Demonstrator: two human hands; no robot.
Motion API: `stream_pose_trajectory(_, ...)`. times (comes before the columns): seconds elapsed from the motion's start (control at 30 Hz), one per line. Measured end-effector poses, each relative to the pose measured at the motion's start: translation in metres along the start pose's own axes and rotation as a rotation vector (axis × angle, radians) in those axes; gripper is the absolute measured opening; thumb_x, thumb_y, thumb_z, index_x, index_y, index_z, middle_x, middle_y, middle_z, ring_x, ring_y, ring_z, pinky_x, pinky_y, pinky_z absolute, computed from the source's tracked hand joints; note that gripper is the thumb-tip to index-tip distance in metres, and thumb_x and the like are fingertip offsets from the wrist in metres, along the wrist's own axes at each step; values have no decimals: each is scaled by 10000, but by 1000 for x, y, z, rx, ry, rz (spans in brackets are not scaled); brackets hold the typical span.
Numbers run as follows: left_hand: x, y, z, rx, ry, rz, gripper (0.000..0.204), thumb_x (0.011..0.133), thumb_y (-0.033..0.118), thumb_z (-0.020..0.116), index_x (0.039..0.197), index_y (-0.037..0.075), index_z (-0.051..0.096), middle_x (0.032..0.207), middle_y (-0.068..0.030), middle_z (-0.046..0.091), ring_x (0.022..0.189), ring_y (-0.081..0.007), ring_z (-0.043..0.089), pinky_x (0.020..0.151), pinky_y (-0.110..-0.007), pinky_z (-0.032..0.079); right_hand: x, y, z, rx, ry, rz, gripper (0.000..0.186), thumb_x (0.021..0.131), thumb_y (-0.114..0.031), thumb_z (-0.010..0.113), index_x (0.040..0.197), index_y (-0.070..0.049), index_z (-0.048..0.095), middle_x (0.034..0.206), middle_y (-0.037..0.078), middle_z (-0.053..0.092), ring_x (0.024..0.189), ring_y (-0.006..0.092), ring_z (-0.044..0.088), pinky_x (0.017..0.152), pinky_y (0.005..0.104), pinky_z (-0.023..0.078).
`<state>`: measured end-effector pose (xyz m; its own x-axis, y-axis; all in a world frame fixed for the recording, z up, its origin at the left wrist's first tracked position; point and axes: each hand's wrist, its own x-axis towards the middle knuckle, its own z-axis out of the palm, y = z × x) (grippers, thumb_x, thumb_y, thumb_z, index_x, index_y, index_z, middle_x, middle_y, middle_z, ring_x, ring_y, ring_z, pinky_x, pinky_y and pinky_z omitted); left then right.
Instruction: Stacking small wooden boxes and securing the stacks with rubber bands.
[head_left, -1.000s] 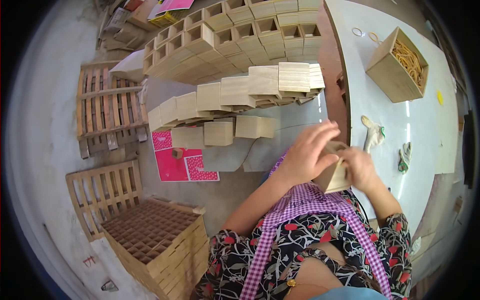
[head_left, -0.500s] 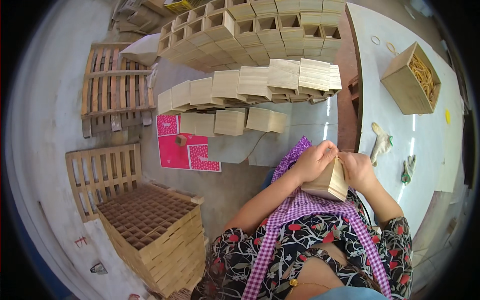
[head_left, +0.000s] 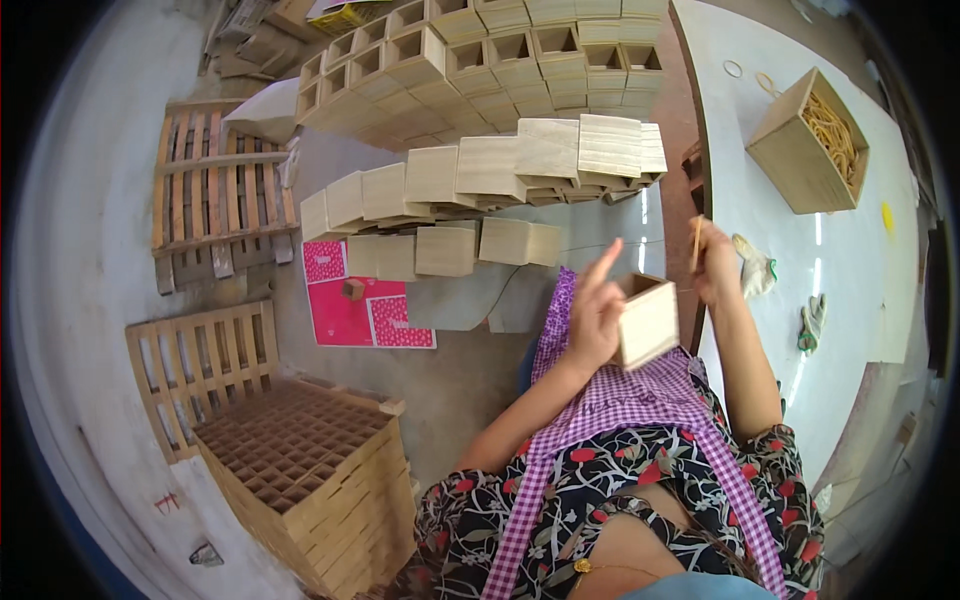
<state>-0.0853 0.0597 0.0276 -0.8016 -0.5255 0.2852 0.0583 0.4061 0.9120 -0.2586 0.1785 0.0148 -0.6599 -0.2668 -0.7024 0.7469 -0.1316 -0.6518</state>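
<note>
My left hand [head_left: 597, 325] grips a small square wooden box [head_left: 648, 325] by its left side above my checked apron, with the index finger raised. My right hand [head_left: 715, 262] is lifted to the right of the box, its fingers pinched on a tan rubber band [head_left: 697, 242]. A pale work glove [head_left: 755, 268] lies just behind that hand on the grey table [head_left: 835, 280]; a second glove [head_left: 812, 322] lies further right. A wooden box of rubber bands [head_left: 775, 150] stands at the table's back.
Rows of wooden boxes [head_left: 490, 160] and higher stacks [head_left: 415, 55] fill the back centre. Two pallets [head_left: 200, 180] are at left, with a pink printed sheet [head_left: 340, 315] beside them. A tall stack of divided wooden frames [head_left: 350, 480] stands at lower left.
My right hand has left the box and risen to the upper right with a rubber band. My left hand still holds the box, which is now turned and higher, with the index finger lifted.
</note>
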Motion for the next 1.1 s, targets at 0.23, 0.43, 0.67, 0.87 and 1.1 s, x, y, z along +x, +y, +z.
stream_pose_trajectory(0.23,8,-29,-37,127,113,-397,503,968,380,421,710,-43,508,583,-210,472,523,-296,490,525,-389,382,-53,4,17,-1045,-780,-848,535,754,-239,735,1225,-65,548,1064,142,620,985,275,593,861,350,476)
stream_pose_trajectory(0.43,18,-26,-34,104,198,-560,525,970,402,420,721,-42,550,580,-210,485,527,-314,473,528,-394,391,-84,40,29,-1220,-637,-1332,366,655,-117,738,990,-39,611,936,88,573,870,256,585,705,333,516)
stream_pose_trajectory(0.67,16,-28,-30,149,95,-588,543,955,436,427,734,-42,560,600,-225,501,538,-317,490,550,-390,416,-98,33,37,-1183,-707,-1300,245,703,-114,716,864,-40,546,776,80,573,679,244,587,555,352,485)
stream_pose_trajectory(0.87,9,-96,-34,-660,547,-1130,757,917,619,344,957,-96,588,970,-137,621,886,-223,574,771,-351,443,-99,-4,2,-1121,-891,-1386,180,752,-99,663,838,-54,512,620,50,551,540,251,568,496,358,455)
stream_pose_trajectory(1.1,-20,-144,-124,-825,641,-1011,565,973,436,391,1297,-27,377,1256,-116,497,1131,-244,501,959,-370,401,26,-207,-112,-1165,483,-1636,190,906,-76,571,1079,1,581,864,129,644,722,181,623,643,274,500)
